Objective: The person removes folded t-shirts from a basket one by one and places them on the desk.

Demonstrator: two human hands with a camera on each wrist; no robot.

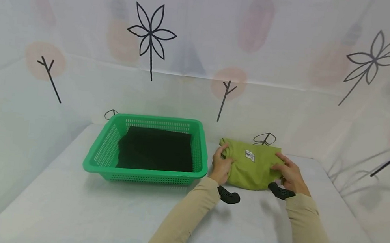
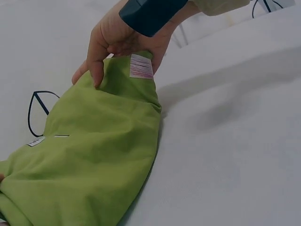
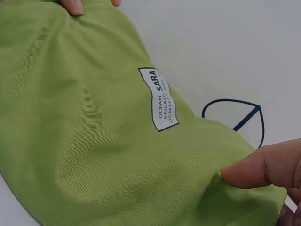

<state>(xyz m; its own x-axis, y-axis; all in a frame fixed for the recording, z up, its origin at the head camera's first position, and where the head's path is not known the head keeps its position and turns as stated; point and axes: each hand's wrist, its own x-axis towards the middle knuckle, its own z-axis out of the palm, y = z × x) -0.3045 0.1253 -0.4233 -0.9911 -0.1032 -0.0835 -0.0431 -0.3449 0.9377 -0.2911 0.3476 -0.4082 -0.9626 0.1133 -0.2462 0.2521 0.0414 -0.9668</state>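
A folded lime-green cloth garment lies at the back right of the table, a white printed label on its upper face. My left hand grips its left end, where the fabric looks rolled, thumb on top. At the opposite end my right hand pinches the edge; in the right wrist view its thumb presses into the fabric. The left wrist view shows the right hand across the cloth, beside a second white tag with fine pink lines. Most of the left hand lies outside that view.
To the left stands a green perforated plastic basket with a black, cloth-like piece inside. White sheeting with line-drawn flowers rises behind the table and along its sides.
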